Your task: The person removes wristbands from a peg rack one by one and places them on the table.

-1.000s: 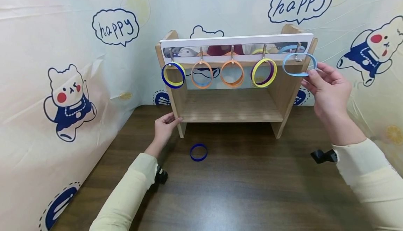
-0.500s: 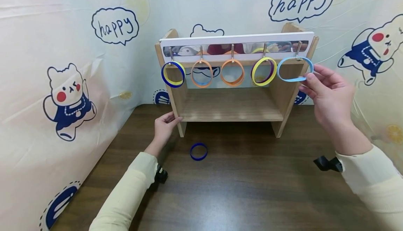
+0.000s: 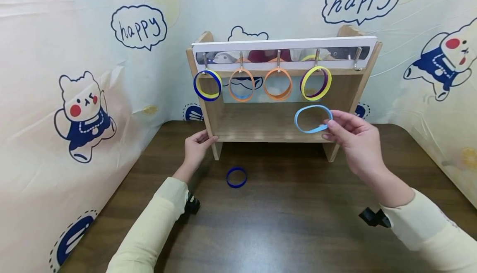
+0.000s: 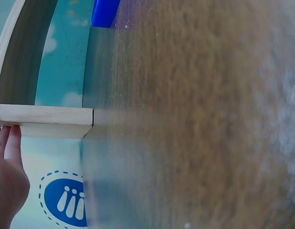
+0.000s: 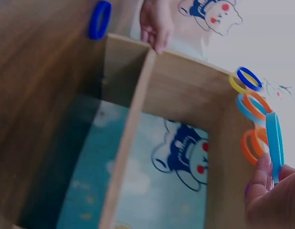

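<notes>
My right hand [image 3: 352, 138] pinches a light blue ring [image 3: 313, 118] in the air in front of the wooden rack's [image 3: 337, 95] lower shelf, below the bare rightmost hook [image 3: 357, 59]. In the right wrist view the light blue ring [image 5: 274, 142] stands edge-on above my fingers [image 5: 259, 181]. Four hooks carry rings: blue-yellow [image 3: 207, 85], orange-blue [image 3: 241, 85], orange [image 3: 278, 84], yellow-purple [image 3: 315, 83]. My left hand [image 3: 196, 145] rests with straight fingers against the rack's left leg; the left wrist view shows its fingers [image 4: 9, 157] touching the wood. A dark blue ring [image 3: 236, 177] lies on the table.
The rack stands on a dark wooden table [image 3: 283, 223] against a cartoon-printed backdrop [image 3: 82, 99] that wraps round the left and right sides. Both sleeves are pale yellow, with a black wrist mount [image 3: 374, 217] on each arm.
My right hand has lifted the light blue ring off the rightmost hook and carried it down and to the left, in front of the shelf. The left hand has stayed put.
</notes>
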Available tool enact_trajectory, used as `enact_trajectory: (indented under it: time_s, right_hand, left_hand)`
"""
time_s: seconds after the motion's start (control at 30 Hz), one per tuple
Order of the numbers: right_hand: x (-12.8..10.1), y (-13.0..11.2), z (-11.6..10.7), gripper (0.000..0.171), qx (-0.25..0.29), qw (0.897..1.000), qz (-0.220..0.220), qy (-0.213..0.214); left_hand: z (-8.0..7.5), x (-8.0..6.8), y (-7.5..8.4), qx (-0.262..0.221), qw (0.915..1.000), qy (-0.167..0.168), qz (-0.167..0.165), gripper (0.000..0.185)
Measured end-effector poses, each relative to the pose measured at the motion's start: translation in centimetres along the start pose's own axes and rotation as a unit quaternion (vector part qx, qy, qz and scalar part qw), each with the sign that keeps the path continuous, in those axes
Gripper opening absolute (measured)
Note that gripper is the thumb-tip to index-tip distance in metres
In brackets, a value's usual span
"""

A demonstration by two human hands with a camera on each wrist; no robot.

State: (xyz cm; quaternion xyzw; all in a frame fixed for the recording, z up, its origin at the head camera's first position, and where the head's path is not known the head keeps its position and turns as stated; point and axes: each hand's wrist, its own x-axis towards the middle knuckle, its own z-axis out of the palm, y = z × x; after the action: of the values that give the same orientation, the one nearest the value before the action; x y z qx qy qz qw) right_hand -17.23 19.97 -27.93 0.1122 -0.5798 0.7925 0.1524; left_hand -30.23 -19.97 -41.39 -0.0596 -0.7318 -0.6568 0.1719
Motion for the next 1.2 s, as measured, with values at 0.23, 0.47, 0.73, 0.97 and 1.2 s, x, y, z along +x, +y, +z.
enact_trajectory:
  time_s: [0.23,0.47,0.73,0.97,1.2]
  right_hand:
    - [-0.8,3.6,0.6,0.025,-0.007,0.998,0.044,-0.043]
    - [-1.0,6.8,0.8,0.029,-0.065,0.989,0.117,-0.060]
    - [-1.1,10.0,1.3,0.038,-0.088,0.981,0.145,-0.091]
    - [-1.1,11.9,1.8,0.036,-0.104,0.974,0.170,-0.108]
    - [-1.3,13.9,2.2,0.034,-0.109,0.967,0.194,-0.122]
  left_hand:
    - [0.1,0.1,-0.1,-0.002,1.0000,0.001,0.001,0.044]
    - [0.1,0.2,0.1,0.005,1.0000,0.002,-0.002,0.045]
    - [0.1,-0.6,2.1,0.006,0.9998,-0.009,-0.014,0.041]
    - [0.2,-1.0,3.3,-0.001,0.9998,-0.015,-0.015,0.038]
    - [0.2,-1.1,3.3,0.003,0.9996,-0.018,-0.020,0.039]
